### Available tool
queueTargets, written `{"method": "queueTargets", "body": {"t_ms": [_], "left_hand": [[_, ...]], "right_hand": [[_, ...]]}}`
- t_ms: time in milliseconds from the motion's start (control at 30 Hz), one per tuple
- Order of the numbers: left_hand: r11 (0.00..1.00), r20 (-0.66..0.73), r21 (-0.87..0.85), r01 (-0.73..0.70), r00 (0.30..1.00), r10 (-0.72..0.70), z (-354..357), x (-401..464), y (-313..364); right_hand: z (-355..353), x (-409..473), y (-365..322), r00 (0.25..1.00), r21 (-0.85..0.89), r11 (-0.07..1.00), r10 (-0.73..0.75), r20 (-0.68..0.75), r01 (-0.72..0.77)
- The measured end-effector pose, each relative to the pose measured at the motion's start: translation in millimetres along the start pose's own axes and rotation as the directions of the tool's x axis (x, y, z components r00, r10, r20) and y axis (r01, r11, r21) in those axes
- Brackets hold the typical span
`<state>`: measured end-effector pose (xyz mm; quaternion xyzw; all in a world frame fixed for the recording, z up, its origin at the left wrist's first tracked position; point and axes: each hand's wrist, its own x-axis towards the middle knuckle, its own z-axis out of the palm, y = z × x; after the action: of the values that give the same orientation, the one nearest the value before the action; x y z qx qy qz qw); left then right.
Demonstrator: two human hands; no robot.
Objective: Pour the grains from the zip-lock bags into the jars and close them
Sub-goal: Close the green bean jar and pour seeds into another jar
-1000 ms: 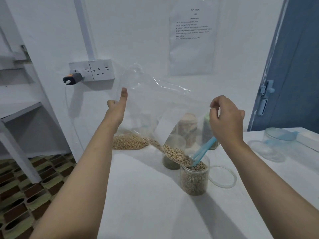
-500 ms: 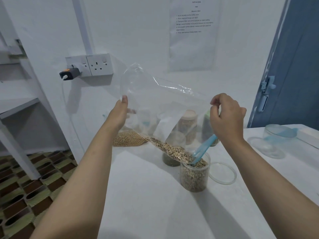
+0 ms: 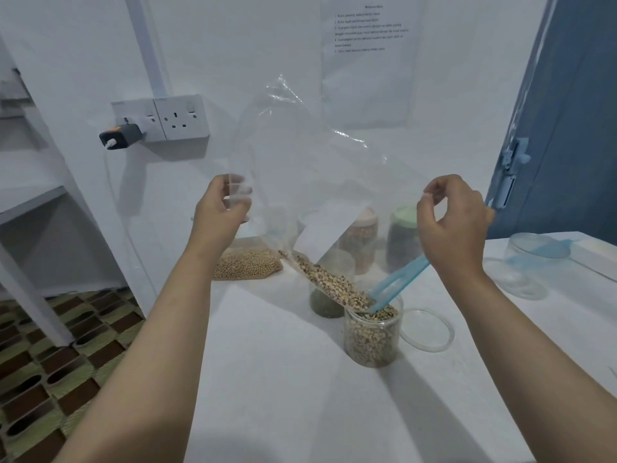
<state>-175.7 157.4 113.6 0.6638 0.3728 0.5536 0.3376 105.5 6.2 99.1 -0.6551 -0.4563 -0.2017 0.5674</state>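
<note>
Now both hands' fingers pinch the bag [image 3: 317, 168] edges, mouth over the jar [image 3: 372, 332] rim.

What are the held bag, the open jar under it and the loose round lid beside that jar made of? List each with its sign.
Clear zip-lock bag: thin glossy plastic film; it creases and glints.
Open clear round jar: probably rigid clear plastic; grains show through its wall.
Loose clear round lid: seemingly the same clear plastic.
</note>
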Motion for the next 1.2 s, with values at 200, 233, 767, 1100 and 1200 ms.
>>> {"method": "queueTargets", "body": {"t_ms": [200, 233, 767, 1100, 1200], "left_hand": [[0.998, -0.045, -0.038, -0.047, 0.998, 0.045, 4.5, 3.1, 5.9], [0.998, -0.054, -0.042, -0.052, 0.997, 0.050, 5.2, 3.3, 7.3], [0.664, 0.131, -0.642, 0.384, 0.908, -0.398, 60.6, -39.8, -30.1], [0.644, 0.322, -0.645, 0.412, 0.910, -0.260, 94.7, -46.5, -22.3], [0.681, 0.329, -0.616, 0.396, 0.915, -0.235, 100.9, -48.1, -11.3]], "right_hand": [[-4.4, 2.1, 0.1, 0.999, 0.007, 1.000, -0.017, -0.031, 0.017], [-5.5, 2.6, 0.3, 0.999, 0.007, 1.000, -0.023, -0.035, 0.023], [-19.5, -18.5, 16.8, 0.995, 0.045, 0.995, -0.085, -0.044, 0.087], [-28.9, -23.0, 31.4, 0.994, 0.097, 0.989, -0.103, -0.046, 0.107], [-31.1, -28.0, 37.5, 0.996, 0.115, 0.990, -0.073, -0.044, 0.078]]}}
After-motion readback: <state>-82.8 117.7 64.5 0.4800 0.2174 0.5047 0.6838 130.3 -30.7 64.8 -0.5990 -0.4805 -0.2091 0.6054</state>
